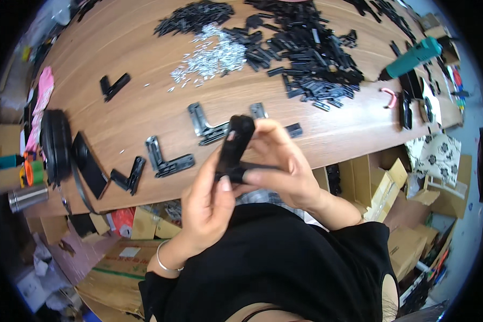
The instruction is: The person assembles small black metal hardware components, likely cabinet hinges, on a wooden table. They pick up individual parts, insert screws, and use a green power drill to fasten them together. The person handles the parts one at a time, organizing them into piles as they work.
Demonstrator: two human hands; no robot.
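Both my hands are closed around a black pistol-shaped plastic piece (236,140), held up over the table's near edge. My left hand (205,206) grips its lower left side, with the thumb against it. From the right, my right hand (288,169) holds it, and its thumb lies blurred across the lower part. Just beyond my hands on the table lies an open L-shaped half shell (198,119), partly hidden by the held piece. Another half shell (158,158) is to the left, beside a smaller black pistol-shaped piece (130,176). A similar small piece (114,87) lies farther off.
Small silver pieces (212,59) and black plastic parts (311,45) are heaped on the far table. A teal power screwdriver (413,59) and pink-handled tool (389,98) lie right. A phone (88,163) and black case (55,145) lie left. Cardboard boxes (359,185) stand below.
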